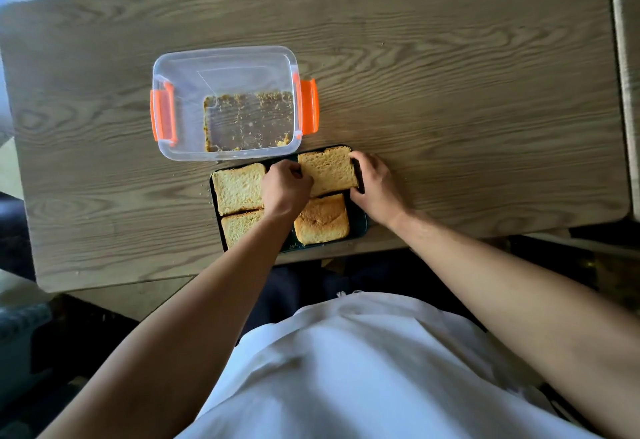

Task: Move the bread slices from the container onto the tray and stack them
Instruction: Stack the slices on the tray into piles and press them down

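Note:
A dark tray (pixel 360 222) lies at the table's near edge with several bread slices on it. My left hand (pixel 285 187) grips the left edge of the far-right slice (pixel 329 172), and my right hand (pixel 375 184) grips its right edge. That slice looks slightly lifted and tilted over the tray's far right corner. Another slice (pixel 238 188) lies at the far left, one (pixel 240 227) at the near left partly under my left forearm, and one (pixel 322 219) at the near right. The clear plastic container (pixel 194 147) with orange latches holds only crumbs.
The container stands just beyond the tray, touching or nearly touching its far edge. Crumbs are scattered on the wooden table (pixel 467 109) left of the tray. A second table surface (pixel 627 57) runs along the right side.

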Demonstrator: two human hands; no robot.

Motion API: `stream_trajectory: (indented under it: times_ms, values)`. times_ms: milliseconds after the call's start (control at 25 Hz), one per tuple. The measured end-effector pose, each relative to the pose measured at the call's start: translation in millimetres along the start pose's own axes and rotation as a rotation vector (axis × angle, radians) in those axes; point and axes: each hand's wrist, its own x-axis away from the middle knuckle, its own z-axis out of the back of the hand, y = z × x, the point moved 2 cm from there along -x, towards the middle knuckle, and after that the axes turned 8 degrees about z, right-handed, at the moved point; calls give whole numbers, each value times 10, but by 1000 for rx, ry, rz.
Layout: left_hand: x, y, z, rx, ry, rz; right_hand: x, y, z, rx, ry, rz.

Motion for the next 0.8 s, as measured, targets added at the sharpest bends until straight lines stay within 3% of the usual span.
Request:
stream_trajectory:
  times_ms: [320, 560, 800]
  values:
    - [267, -384, 173, -28, 31, 30, 330, 2, 39, 45, 144, 14]
    - [455, -598, 62, -4, -42, 75, 504, -150, -254, -20, -5, -37]
    - [452, -500, -14, 16, -86, 98, 496, -216, -275, -60, 29, -179]
